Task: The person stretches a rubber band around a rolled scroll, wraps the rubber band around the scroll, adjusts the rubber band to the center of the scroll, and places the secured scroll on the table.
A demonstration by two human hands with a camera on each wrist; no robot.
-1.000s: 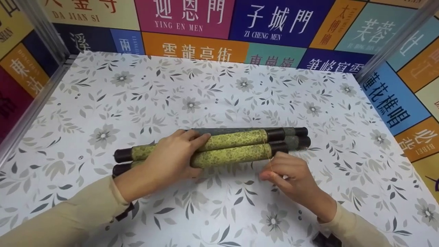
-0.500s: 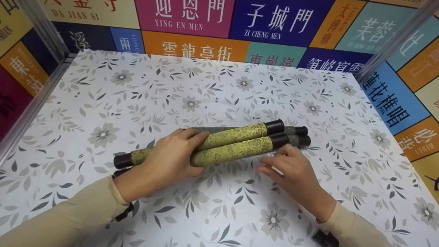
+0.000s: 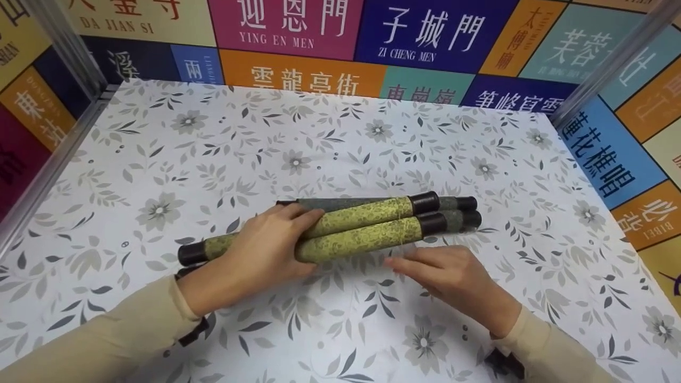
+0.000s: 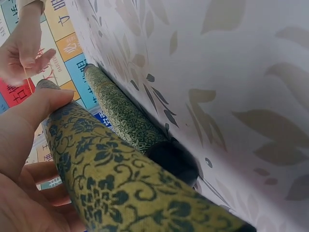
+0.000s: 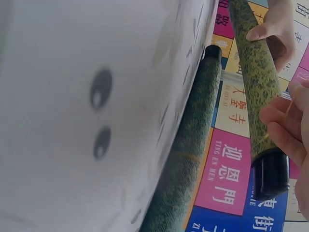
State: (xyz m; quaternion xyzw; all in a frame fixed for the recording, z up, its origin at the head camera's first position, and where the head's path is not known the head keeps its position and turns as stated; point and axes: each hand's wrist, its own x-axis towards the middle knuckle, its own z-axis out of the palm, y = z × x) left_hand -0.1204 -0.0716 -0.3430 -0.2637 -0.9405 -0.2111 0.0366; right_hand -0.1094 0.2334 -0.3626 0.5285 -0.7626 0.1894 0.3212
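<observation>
A scroll (image 3: 356, 242) in yellow patterned cloth, wound into two parallel rolls with dark end knobs, lies across the middle of the head view. My left hand (image 3: 266, 239) grips it left of the middle, fingers over the top and thumb on the near side. Around its right part runs a thin yellowish rubber band (image 5: 289, 106). My right hand (image 3: 452, 271), just in front of that end, pinches the band between thumb and fingers. Behind the yellow scroll lies a dark green patterned scroll (image 3: 460, 219), partly hidden by it; another band (image 5: 187, 156) circles it.
The table (image 3: 239, 149) has a white cloth printed with grey flowers and leaves. Colourful panels (image 3: 298, 69) with Chinese characters stand behind it and at both sides, with clear upright edges at the corners.
The yellow scroll's right end has tipped up, then dropped slightly. My right hand has moved left and toward me, and the band sits farther from the end knobs. My left hand keeps its grip.
</observation>
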